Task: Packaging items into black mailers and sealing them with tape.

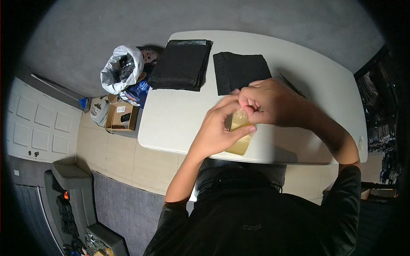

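Note:
A roll of yellowish clear adhesive tape (pixel 241 145) is in my left hand (pixel 221 128), near the front edge of the white table (pixel 173 121). The thumb lies across the tape and the fingers reach around its far end. My right hand (pixel 269 104) is curled just right of the left fingertips, pinching at the top of the tape; what lies between its fingers is mostly hidden. Beyond the hands lies a folded black fabric piece (pixel 241 68), its near right part behind the right hand. To its left is a stack of folded black fabric (pixel 181 65).
A dark, thin object (pixel 292 84) lies behind my right forearm. Left of the table stand a white sack (pixel 123 70) with dark plastic inside and an open cardboard box (pixel 120 118). A crowded dark rack (pixel 381 112) is at the right. A grey wall (pixel 224 14) runs behind the table.

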Available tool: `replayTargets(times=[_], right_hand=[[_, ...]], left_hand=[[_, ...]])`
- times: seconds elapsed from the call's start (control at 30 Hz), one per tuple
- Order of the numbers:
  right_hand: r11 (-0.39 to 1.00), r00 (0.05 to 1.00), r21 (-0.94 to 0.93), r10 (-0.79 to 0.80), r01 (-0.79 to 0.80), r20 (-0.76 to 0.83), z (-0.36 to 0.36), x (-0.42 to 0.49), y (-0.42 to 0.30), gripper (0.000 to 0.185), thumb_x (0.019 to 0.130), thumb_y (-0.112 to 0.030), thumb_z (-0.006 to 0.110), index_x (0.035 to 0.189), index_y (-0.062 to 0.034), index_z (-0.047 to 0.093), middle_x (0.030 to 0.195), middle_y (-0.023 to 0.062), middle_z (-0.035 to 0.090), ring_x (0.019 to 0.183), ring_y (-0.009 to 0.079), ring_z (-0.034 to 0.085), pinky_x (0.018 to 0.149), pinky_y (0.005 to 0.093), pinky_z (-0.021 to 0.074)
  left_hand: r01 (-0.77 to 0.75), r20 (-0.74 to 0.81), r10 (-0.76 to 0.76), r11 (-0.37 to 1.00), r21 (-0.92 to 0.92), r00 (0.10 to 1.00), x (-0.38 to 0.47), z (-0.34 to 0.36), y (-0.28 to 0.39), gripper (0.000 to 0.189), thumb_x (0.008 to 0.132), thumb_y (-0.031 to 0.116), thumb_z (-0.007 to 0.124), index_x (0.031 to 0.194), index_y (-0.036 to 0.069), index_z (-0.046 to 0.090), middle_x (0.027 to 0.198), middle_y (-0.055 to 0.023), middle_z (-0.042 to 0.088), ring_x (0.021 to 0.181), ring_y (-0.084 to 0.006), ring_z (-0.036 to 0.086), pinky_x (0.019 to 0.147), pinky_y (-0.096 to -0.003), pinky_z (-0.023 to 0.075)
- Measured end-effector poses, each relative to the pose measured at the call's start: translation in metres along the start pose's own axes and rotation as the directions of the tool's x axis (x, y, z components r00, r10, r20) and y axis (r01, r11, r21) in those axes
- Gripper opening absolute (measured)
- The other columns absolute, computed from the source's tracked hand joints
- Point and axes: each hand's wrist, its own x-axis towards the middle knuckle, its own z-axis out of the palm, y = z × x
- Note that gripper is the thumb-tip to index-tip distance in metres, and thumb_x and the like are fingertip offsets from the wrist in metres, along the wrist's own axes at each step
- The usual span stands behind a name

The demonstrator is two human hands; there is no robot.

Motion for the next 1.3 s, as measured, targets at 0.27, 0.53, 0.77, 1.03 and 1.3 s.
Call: replayTargets(times=[0.27, 0.53, 0.77, 1.03, 1.3], right_hand=[[0.764, 0.939, -0.593, -0.342, 0.255, -0.038, -0.003, -0.001, 0.000, 0.027, 0.079, -0.024, 0.079, 0.079, -0.0061, 0.059, 0.071, 0.0048, 0.059, 0.072, 0.0226, 0.060, 0.061, 0.0324, 0.0539], [0.990, 0.995, -0.112, 0.080, -0.086, -0.056, -0.026, -0.007, 0.001, 0.021, 0.092, -0.023, 0.075, 0.091, -0.0027, 0.070, 0.085, 0.0096, 0.072, 0.073, 0.0217, 0.066, 0.065, 0.0356, 0.0540], [0.995, 0.997, -0.062, 0.073, -0.074, -0.025, -0.022, -0.026, -0.008, 0.020, 0.087, -0.022, 0.083, 0.093, -0.0043, 0.076, 0.086, 0.0068, 0.070, 0.068, 0.0182, 0.062, 0.064, 0.0320, 0.0511], [0.998, 0.993, -0.048, -0.038, 0.033, -0.115, -0.007, -0.028, -0.001, 0.006, 0.084, -0.005, 0.077, 0.086, -0.0023, 0.072, 0.085, 0.0068, 0.068, 0.068, 0.0196, 0.063, 0.061, 0.0329, 0.0503], [0.964, 0.979, -0.267, -0.052, -0.002, -0.197, 0.011, -0.030, -0.013, 0.012, 0.086, -0.009, 0.069, 0.082, -0.0031, 0.059, 0.084, 0.0103, 0.060, 0.068, 0.0299, 0.065, 0.062, 0.0405, 0.0516]], left_hand=[[0.142, 0.083, -0.130, 0.975, -0.173, 0.988, 0.001, 0.008, 0.008, 0.019, 0.090, 0.011, 0.079, 0.102, -0.001, 0.071, 0.104, -0.0091, 0.071, 0.098, -0.0183, 0.066, 0.093, -0.0301, 0.0493], [0.181, 0.052, -0.174, 0.954, -0.237, 0.983, -0.008, 0.017, 0.001, 0.015, 0.102, 0.013, 0.069, 0.102, -0.002, 0.071, 0.108, -0.0081, 0.073, 0.102, -0.0149, 0.065, 0.095, -0.0304, 0.0494], [0.229, 0.051, -0.223, 0.949, -0.217, 0.974, -0.005, 0.015, 0.011, 0.020, 0.103, 0.018, 0.069, 0.101, -0.001, 0.071, 0.103, -0.0065, 0.071, 0.099, -0.0125, 0.063, 0.093, -0.0300, 0.0501], [0.231, 0.038, -0.228, 0.958, -0.167, 0.973, -0.007, 0.017, 0.010, 0.017, 0.102, 0.017, 0.070, 0.101, 0.000, 0.069, 0.102, -0.0053, 0.069, 0.097, -0.0118, 0.063, 0.090, -0.0307, 0.0517], [0.213, 0.085, -0.208, 0.975, -0.055, 0.974, -0.005, 0.011, 0.014, 0.011, 0.101, 0.010, 0.069, 0.101, 0.000, 0.068, 0.106, -0.0073, 0.068, 0.098, -0.0132, 0.063, 0.088, -0.0317, 0.0534]])
